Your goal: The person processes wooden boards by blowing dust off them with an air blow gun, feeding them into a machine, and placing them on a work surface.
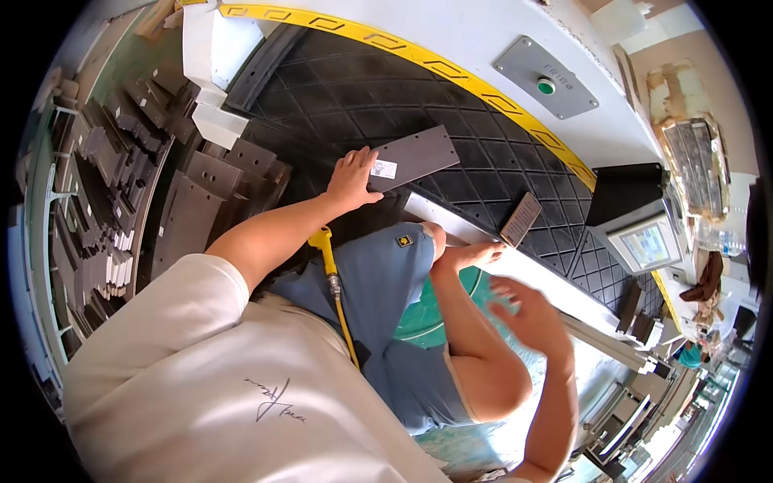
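Observation:
My left hand (353, 181) grips the near end of a dark brown flat board (419, 157) with small holes along its edges. A white label (383, 169) sits on that end, close to my fingertips. The board lies at an angle on the black ribbed machine bed. My right hand (527, 314) is raised over my bent leg, smeared by motion, with fingers apart and nothing visible in it. A yellow air blow gun (323, 245) with a yellow hose rests by my shorts, below my left forearm.
A small brown block (522, 219) lies near the bed's white edge (547, 270). Stacks of dark boards (113, 169) fill a rack at left, with more boards (197, 209) beside it. A control screen (646, 243) stands at right. A green button (546, 86) sits on the machine's panel.

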`<state>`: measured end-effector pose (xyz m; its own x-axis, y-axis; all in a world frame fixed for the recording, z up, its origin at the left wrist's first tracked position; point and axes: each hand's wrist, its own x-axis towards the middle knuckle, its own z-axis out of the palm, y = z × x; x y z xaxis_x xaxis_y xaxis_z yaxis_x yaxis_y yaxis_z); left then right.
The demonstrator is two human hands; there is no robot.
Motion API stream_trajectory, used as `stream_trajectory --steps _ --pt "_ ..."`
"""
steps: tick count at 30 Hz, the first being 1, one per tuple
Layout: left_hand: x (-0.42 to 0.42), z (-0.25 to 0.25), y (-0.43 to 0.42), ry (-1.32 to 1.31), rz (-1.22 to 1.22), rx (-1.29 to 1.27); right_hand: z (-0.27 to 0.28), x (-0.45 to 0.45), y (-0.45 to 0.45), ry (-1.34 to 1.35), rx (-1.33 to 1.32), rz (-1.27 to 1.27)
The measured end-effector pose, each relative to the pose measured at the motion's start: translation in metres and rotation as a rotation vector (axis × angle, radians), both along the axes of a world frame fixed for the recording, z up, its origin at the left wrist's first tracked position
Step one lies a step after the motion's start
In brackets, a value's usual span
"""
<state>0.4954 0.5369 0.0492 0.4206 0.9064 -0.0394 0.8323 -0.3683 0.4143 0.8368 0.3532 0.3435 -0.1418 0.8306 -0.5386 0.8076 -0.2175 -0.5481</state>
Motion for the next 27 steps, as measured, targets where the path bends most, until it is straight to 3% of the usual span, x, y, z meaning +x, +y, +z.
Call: stream_trajectory --steps 3,6,8,12,14,17,19,22,25,27 --pt "-0.009 0.005 -0.001 0.031 -0.02 -0.025 0.001 -0.076 -0.015 0.002 0.094 0.498" --pt "-0.019 0.007 -0.002 0.01 -0.053 -0.076 -0.078 -0.165 -0.02 0.096 0.09 0.129" --pt "-0.022 0.009 0.003 -0.008 -0.07 -0.07 -0.14 -0.218 -0.003 0.201 0.295 -0.074" --pt "-0.032 0.01 0.002 0.022 -0.139 -0.077 -0.188 -0.289 0.028 0.038 0.048 -0.008" --pt "-0.035 0.009 0.014 0.016 -0.166 -0.067 -0.209 -0.293 0.032 0.054 0.1 -0.012" --pt "-0.037 0.022 0.028 0.071 -0.216 -0.143 -0.179 -0.265 0.011 0.58 -0.259 -0.304" --pt "-0.038 0.019 0.032 0.083 -0.234 -0.117 -0.156 -0.251 -0.032 0.943 -0.316 -0.559" --pt "-0.036 0.01 0.029 0.038 -0.223 -0.076 -0.157 -0.256 -0.074 1.047 -0.408 -0.837" --pt "-0.04 0.011 0.031 -0.028 -0.181 -0.104 -0.16 -0.265 -0.079 0.926 -0.096 -0.705" --pt "-0.046 0.002 0.044 -0.096 -0.147 -0.138 -0.16 -0.262 -0.073 1.138 -0.241 -0.768"
